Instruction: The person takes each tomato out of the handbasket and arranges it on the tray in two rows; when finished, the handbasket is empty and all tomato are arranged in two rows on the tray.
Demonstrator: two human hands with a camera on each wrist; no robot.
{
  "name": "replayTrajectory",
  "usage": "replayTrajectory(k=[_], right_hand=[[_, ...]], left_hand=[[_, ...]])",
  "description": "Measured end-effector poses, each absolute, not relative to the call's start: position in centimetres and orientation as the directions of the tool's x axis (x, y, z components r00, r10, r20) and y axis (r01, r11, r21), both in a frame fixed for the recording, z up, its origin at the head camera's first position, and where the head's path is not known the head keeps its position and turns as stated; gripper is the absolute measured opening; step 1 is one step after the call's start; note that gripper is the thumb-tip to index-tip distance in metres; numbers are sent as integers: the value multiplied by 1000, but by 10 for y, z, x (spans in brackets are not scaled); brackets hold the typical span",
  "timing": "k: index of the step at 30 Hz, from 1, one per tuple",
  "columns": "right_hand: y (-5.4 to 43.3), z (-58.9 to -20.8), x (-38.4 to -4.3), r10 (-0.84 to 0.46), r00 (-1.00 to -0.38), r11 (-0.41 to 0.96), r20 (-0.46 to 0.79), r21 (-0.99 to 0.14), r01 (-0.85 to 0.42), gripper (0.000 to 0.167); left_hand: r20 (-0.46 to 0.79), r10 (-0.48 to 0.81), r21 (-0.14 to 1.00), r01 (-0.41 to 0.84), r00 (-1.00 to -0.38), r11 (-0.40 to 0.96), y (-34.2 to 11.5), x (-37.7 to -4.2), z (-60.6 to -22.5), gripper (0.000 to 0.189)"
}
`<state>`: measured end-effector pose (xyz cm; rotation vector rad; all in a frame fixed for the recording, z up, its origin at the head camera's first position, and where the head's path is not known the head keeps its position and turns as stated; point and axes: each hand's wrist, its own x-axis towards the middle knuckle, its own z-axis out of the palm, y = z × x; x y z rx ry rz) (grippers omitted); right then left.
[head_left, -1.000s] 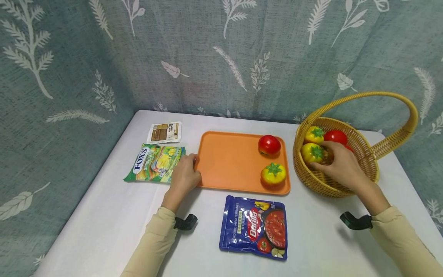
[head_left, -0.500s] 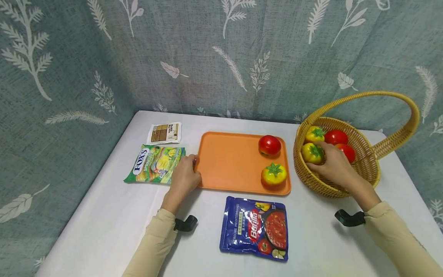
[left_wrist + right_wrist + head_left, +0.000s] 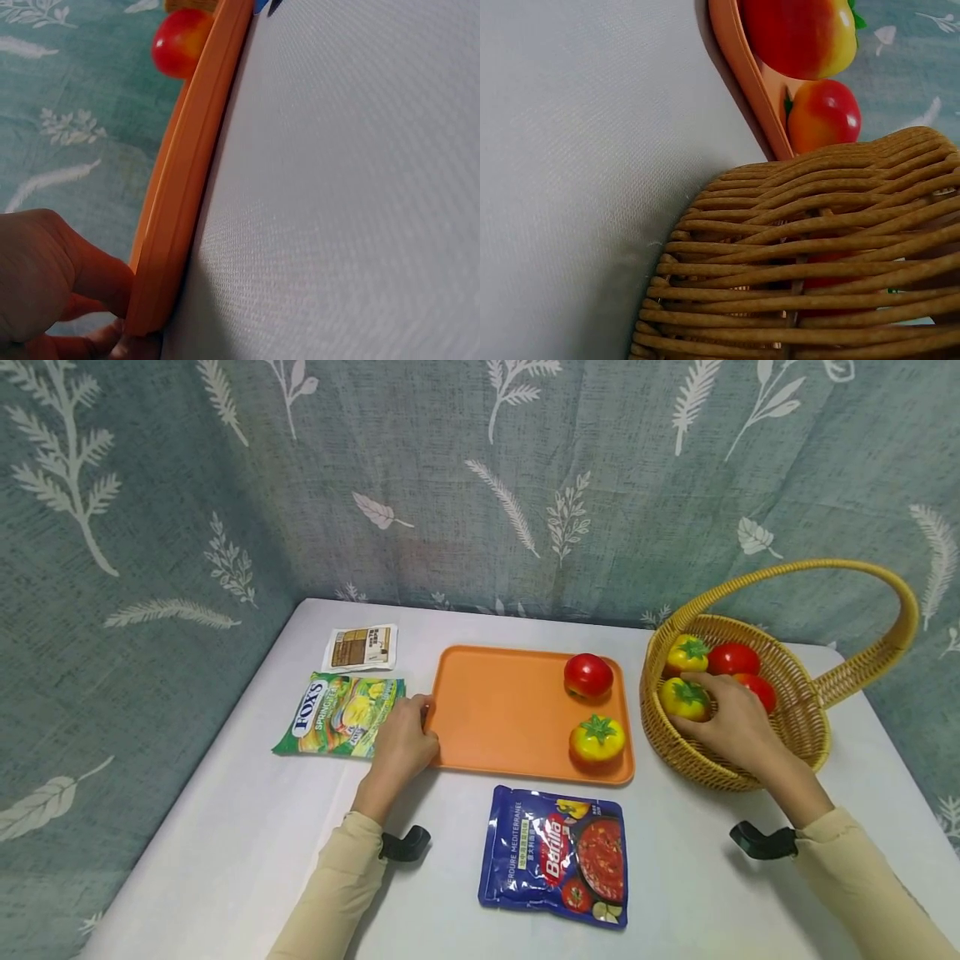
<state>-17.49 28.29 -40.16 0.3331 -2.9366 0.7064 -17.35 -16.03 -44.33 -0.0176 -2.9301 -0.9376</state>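
Observation:
My left hand (image 3: 405,735) grips the left edge of an orange tray (image 3: 495,710); the left wrist view shows the thumb and fingers (image 3: 101,277) pinching its rim. On the tray's right side lie a red tomato (image 3: 588,676) and a yellow-and-red tomato (image 3: 597,740) with a green leafy top. Inside the wicker basket (image 3: 806,739), my right hand (image 3: 735,718) holds a yellow tomato (image 3: 684,699) between thumb and fingers. Behind it sit another yellow tomato (image 3: 686,655) and two red tomatoes, one at the back (image 3: 732,658) and one partly behind my hand. The right wrist view shows basket weave (image 3: 802,247) but no hand.
A tall handle (image 3: 825,564) arches over the basket. A blue Barilla pouch (image 3: 555,857) lies in front of the tray. Left of it are a green Fox's candy bag (image 3: 341,714) and a small brown-and-white packet (image 3: 362,647). A patterned curtain (image 3: 435,485) hangs behind the white table.
My right hand has shifted slightly left and closed around the yellow tomato, uncovering more of the red one behind it. My left hand stays at the tray's edge.

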Motion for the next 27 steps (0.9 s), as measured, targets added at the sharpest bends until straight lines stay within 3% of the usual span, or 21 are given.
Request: replayTrajectory(k=[27], right_hand=[[270, -367, -141, -183, -929, 863, 322, -401, -309, 65]], left_hand=[[52, -5, 571, 26, -999, 820, -160, -173, -443, 54]])
